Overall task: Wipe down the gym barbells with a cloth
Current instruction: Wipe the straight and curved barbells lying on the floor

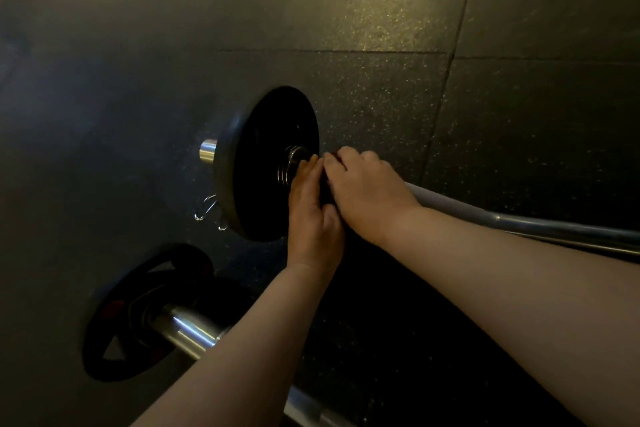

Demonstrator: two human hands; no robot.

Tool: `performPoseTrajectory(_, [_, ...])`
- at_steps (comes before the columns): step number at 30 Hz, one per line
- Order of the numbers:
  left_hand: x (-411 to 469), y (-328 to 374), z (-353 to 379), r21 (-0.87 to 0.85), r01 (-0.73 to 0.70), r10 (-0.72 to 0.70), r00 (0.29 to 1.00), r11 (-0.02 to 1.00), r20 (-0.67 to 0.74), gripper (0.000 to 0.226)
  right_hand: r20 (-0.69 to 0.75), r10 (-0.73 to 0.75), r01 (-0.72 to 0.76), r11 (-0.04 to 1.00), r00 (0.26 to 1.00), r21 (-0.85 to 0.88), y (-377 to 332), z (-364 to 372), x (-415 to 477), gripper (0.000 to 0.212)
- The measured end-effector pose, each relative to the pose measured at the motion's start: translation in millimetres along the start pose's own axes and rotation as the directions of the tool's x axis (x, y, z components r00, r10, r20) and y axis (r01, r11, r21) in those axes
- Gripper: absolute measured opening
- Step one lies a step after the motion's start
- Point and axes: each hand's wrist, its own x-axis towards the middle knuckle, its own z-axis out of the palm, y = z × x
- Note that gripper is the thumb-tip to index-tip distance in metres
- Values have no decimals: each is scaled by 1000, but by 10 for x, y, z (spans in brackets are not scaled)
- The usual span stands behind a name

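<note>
Obs. Dim light, speckled rubber floor [346,28]. Two barbells lie on it.

Far barbell [519,222]: its black plate [270,163] stands on edge just toward 9 o'clock of centre. The shaft runs off toward 4 o'clock and a chrome end stub shows at the plate's 9 o'clock. Near barbell [187,326] is at 7 o'clock, with a spoked plate [138,315]. A spring clip [206,207] lies on the floor at 8 o'clock of the far plate.

Hands: both are at the far shaft, just inboard of the collar [294,163].
- Right hand [367,194]: fingers clenched over the top of the shaft.
- Left hand [311,218]: fingers reach up toward 12 o'clock, tips at the collar, thumb turned toward the right hand. Cannot tell whether it grasps anything.
- A dark patch [326,192] sits between the hands (the cloth, perhaps; too dim to tell).

Handling, judged:
- The loaded bar is heavy and rigid, best wiped where it lies, not lifted.
- It would roll on its plates under a sideways push, so one hand should steady the shaft while the other rubs.
- Polished steel is slick; wrap the cloth round it and draw along the length.
- The collar's grooves likely trap grime and need fingertip pressure.
- Near barbell appears untouched.
</note>
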Motion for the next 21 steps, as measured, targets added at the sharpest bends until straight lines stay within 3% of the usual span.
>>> performPoseTrajectory(6, [-85, 106, 152, 121, -35, 35, 999, 992, -1, 51, 57, 133, -142, 971, 989, 191, 441, -165, -502, 42])
performPoseTrajectory(11, [-160, 239, 282, 136, -97, 87, 993, 986, 77, 44, 30, 282, -284, 956, 959, 80, 657, -258, -950, 44])
performPoseTrajectory(15, [-199, 287, 343, 270, -196, 162, 976, 943, 144, 46, 74, 397, -398, 917, 915, -6, 731, -324, -996, 37])
performPoseTrajectory(18, [-243, 346, 460, 328, -273, 220, 957, 904, 188, 47, 205, 503, -530, 841, 840, 110, 655, -330, -733, 23])
performPoseTrajectory(21, [-265, 416, 614, 338, -305, 249, 948, 890, 198, 42, 137, 406, -426, 885, 904, 188, 694, -285, -788, 27])
